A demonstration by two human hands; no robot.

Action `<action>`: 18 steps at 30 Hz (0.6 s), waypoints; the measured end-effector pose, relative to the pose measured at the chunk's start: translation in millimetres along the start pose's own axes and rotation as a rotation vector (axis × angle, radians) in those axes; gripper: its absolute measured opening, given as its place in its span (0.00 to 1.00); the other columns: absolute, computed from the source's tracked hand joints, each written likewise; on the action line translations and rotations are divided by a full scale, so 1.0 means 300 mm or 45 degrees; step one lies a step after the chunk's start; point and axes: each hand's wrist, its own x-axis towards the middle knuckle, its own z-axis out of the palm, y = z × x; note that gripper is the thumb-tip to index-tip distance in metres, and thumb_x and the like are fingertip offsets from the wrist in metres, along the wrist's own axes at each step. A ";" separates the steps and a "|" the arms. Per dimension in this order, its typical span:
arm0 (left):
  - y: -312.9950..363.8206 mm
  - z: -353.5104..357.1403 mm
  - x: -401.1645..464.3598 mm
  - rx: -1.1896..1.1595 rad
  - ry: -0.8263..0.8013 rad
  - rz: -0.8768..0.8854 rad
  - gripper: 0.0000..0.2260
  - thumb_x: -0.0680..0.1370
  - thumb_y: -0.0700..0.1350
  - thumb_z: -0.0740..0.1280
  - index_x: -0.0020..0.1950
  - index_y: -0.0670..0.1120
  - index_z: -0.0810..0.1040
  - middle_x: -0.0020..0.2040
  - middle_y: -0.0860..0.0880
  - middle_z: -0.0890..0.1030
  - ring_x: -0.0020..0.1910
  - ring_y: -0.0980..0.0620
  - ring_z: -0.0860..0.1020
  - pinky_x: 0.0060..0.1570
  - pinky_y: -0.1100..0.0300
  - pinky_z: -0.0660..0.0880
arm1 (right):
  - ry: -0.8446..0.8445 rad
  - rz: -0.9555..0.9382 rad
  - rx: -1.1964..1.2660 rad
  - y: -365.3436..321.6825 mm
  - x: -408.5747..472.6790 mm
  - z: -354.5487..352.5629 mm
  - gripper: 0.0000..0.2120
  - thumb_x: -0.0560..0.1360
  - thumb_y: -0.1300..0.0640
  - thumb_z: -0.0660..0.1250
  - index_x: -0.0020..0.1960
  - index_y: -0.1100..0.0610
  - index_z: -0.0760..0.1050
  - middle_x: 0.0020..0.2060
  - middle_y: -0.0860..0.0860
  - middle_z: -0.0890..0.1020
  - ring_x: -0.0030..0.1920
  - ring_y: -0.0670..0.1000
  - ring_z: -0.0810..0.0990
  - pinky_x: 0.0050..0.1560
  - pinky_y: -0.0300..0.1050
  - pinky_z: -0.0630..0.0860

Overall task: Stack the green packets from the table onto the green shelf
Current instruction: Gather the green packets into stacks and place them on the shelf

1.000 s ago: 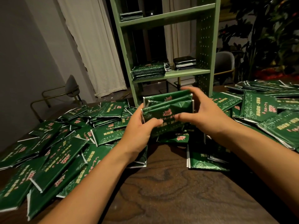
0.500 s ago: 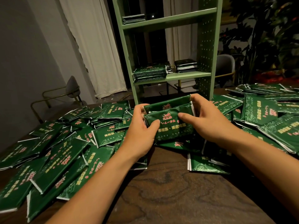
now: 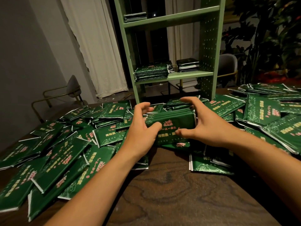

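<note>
While loose packets [image 3: 68,154] lie scattered across the table [image 3: 171,193], both hands hold a small bundle [image 3: 171,119] of them low over the pile, in front of the shelf [image 3: 210,46]. Left hand [image 3: 143,128] and right hand [image 3: 205,124] curl round its ends, thumbs pressing its near face. Stacks [image 3: 152,73] sit on the shelf's lower board.

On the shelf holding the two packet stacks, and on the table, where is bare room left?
On the middle shelf board, a narrow gap lies between the left stack and the dark right stack. The table is bare in front, between the forearms. Loose packets crowd both table sides, where the left hand and right hand hold a bundle.
</note>
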 end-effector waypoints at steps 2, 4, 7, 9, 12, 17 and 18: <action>-0.001 0.001 -0.004 0.051 -0.018 -0.003 0.27 0.69 0.45 0.67 0.68 0.55 0.66 0.63 0.59 0.73 0.46 0.50 0.74 0.57 0.37 0.77 | 0.034 -0.024 0.019 0.000 -0.001 0.004 0.42 0.71 0.58 0.78 0.76 0.45 0.58 0.59 0.39 0.77 0.55 0.43 0.82 0.58 0.43 0.81; -0.001 0.003 -0.006 0.135 -0.075 0.014 0.23 0.71 0.44 0.67 0.65 0.56 0.69 0.63 0.57 0.74 0.50 0.49 0.77 0.57 0.40 0.78 | -0.016 -0.025 0.050 -0.001 -0.006 0.012 0.36 0.73 0.61 0.74 0.74 0.46 0.60 0.58 0.44 0.78 0.53 0.48 0.84 0.54 0.50 0.83; -0.016 0.001 -0.003 0.276 -0.190 0.021 0.16 0.77 0.41 0.65 0.62 0.55 0.69 0.58 0.51 0.73 0.39 0.49 0.76 0.40 0.49 0.77 | -0.110 -0.032 -0.028 -0.003 -0.014 0.027 0.26 0.76 0.61 0.69 0.68 0.45 0.62 0.55 0.53 0.80 0.47 0.55 0.84 0.47 0.59 0.82; -0.031 -0.006 0.001 0.334 -0.203 0.021 0.16 0.79 0.39 0.63 0.63 0.55 0.68 0.55 0.51 0.72 0.33 0.54 0.72 0.35 0.57 0.70 | -0.103 -0.032 -0.112 -0.007 -0.015 0.023 0.23 0.78 0.60 0.67 0.67 0.44 0.62 0.53 0.55 0.81 0.47 0.57 0.83 0.49 0.61 0.81; -0.028 -0.011 0.006 0.249 -0.138 0.022 0.20 0.79 0.40 0.66 0.67 0.55 0.65 0.58 0.53 0.74 0.36 0.61 0.75 0.41 0.59 0.75 | -0.037 -0.026 -0.044 -0.009 -0.013 0.010 0.25 0.79 0.61 0.67 0.69 0.43 0.62 0.58 0.52 0.80 0.53 0.51 0.82 0.55 0.54 0.80; 0.000 -0.012 0.029 -0.187 -0.036 -0.111 0.14 0.78 0.38 0.71 0.61 0.48 0.76 0.54 0.51 0.85 0.51 0.55 0.84 0.51 0.57 0.81 | 0.110 0.057 0.351 -0.014 -0.003 -0.012 0.29 0.78 0.61 0.70 0.72 0.41 0.63 0.55 0.45 0.79 0.50 0.38 0.82 0.51 0.32 0.78; 0.008 -0.016 0.033 -0.221 -0.049 -0.128 0.13 0.77 0.38 0.72 0.59 0.47 0.77 0.52 0.51 0.86 0.51 0.54 0.85 0.51 0.57 0.81 | 0.126 0.074 0.375 -0.018 -0.002 -0.015 0.30 0.77 0.61 0.71 0.72 0.41 0.63 0.54 0.45 0.78 0.51 0.38 0.82 0.52 0.31 0.77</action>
